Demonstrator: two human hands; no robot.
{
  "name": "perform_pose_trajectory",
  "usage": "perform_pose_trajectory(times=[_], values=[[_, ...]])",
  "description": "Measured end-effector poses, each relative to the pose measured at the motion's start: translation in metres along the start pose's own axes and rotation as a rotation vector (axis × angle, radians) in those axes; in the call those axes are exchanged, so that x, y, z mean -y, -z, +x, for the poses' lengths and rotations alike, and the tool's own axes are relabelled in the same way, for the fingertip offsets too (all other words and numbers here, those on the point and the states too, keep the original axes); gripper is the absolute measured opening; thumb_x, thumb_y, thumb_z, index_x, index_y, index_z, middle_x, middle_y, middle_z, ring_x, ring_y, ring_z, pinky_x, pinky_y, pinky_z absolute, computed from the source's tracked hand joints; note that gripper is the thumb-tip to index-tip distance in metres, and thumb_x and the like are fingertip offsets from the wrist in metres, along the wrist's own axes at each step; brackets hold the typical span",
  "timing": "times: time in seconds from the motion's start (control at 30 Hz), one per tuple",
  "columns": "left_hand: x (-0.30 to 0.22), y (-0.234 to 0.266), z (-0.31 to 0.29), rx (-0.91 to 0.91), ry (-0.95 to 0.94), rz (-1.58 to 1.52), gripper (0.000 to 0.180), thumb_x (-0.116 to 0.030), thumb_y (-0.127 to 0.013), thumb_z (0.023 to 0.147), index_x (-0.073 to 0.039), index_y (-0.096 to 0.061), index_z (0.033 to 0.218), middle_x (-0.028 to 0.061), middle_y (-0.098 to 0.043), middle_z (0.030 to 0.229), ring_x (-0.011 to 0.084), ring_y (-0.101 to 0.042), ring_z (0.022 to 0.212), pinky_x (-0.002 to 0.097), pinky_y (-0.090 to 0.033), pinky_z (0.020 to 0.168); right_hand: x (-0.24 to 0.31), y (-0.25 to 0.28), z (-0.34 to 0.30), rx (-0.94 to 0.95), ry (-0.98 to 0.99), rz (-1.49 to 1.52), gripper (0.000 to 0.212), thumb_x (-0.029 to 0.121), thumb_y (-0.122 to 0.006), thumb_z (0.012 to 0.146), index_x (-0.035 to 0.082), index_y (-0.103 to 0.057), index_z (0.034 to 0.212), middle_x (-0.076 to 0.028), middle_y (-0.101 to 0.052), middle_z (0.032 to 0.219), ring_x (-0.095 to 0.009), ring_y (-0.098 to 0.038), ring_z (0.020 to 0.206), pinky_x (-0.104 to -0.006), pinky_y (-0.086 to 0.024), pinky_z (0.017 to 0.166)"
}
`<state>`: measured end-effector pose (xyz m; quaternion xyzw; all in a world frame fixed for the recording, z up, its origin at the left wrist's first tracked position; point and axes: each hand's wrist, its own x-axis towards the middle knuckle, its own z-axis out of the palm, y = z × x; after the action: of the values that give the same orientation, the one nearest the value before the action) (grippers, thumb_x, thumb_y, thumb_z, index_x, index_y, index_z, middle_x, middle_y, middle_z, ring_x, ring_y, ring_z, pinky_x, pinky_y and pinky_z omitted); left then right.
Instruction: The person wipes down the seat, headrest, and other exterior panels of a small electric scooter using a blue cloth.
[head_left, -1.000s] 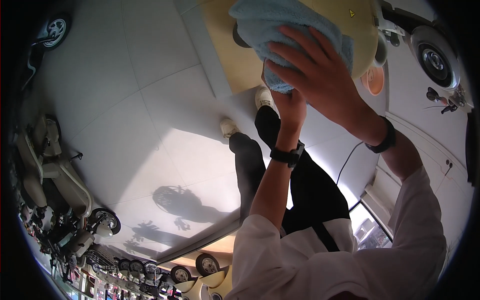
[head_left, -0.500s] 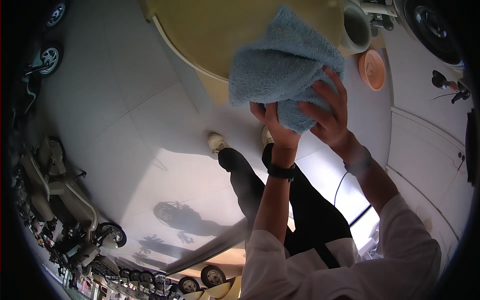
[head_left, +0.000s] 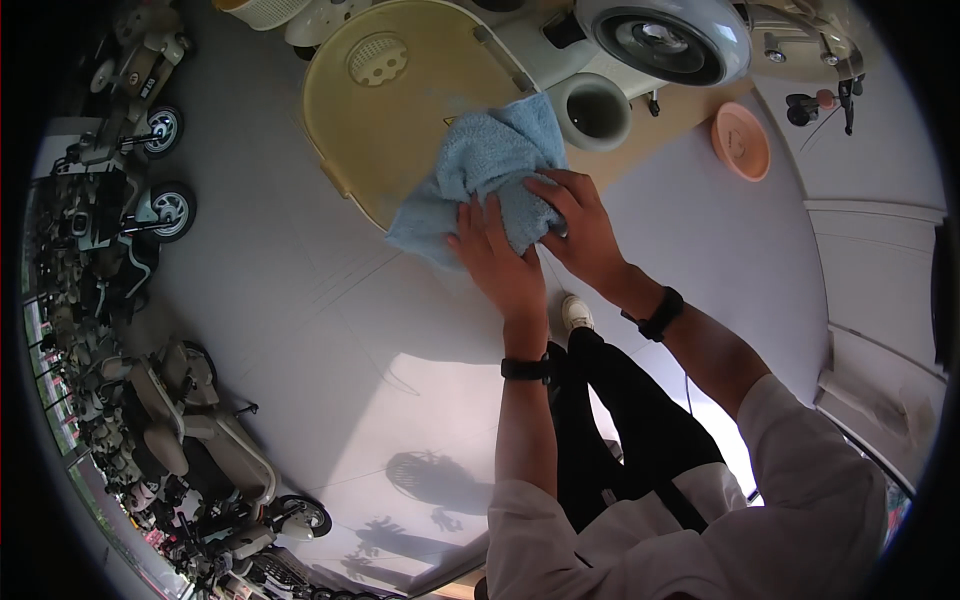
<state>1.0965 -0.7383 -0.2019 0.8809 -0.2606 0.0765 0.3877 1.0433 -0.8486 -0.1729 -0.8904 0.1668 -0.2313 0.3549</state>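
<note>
A fluffy light-blue towel (head_left: 500, 150) is bunched up over the near edge of a yellowish, rounded surface with a raised rim (head_left: 345, 120). My left hand (head_left: 498, 262) holds the towel's lower part, its fingers bent over the folds. From the right side my right hand (head_left: 592, 232) grips the same towel, fingers curled into it, close beside the left. One corner of the cloth droops to the left, past the rim. Folds hide some of my fingertips.
An open grey cylinder (head_left: 592, 112) stands right of the yellowish surface. Behind it sits a large round lamp (head_left: 655, 42). An orange basin (head_left: 741, 142) rests on the floor at the right. Scooters (head_left: 200, 420) line the left side.
Both hands have moved left and slightly down in view with the towel, which is now bunched differently. More of the yellowish surface shows, and my view has shifted.
</note>
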Motion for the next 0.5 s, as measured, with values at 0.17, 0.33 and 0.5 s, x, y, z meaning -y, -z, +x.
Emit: perform_pose_trajectory(times=[0.17,0.33,0.5], values=[[-0.021,0.045,-0.041,0.458,0.316,-0.436,0.064,0.01,-0.063,0.077,-0.005,-0.049,0.137,0.0192,-0.053,0.136,0.038,-0.05,0.127,0.0422,-0.04,0.108,0.033,0.036,-0.056,0.213,-0.542,0.27,0.058,0.003,-0.073,0.072,0.01,-0.057,0.127,-0.016,-0.056,0.117,-0.035,-0.058,0.106,-0.04,-0.049,0.093],[-0.088,0.09,-0.065,0.672,0.06,-0.467,0.066,0.011,-0.063,0.077,-0.005,-0.049,0.139,0.0178,-0.056,0.131,0.0369,-0.053,0.124,0.0422,-0.042,0.105,0.053,0.13,-0.115,0.184,-0.525,0.236,0.06,0.004,-0.073,0.071,0.009,-0.057,0.128,-0.015,-0.057,0.117,-0.034,-0.058,0.11,-0.0388,-0.05,0.094],[-0.172,0.111,-0.037,0.657,-0.145,-0.521,0.066,0.01,-0.058,0.076,-0.004,-0.049,0.14,0.0173,-0.052,0.131,0.0366,-0.049,0.126,0.0446,-0.039,0.107,0.093,0.219,-0.108,-0.005,-0.397,0.271,0.064,0.0,-0.073,0.07,0.01,-0.055,0.131,-0.014,-0.056,0.12,-0.034,-0.057,0.113,-0.0394,-0.049,0.097]])
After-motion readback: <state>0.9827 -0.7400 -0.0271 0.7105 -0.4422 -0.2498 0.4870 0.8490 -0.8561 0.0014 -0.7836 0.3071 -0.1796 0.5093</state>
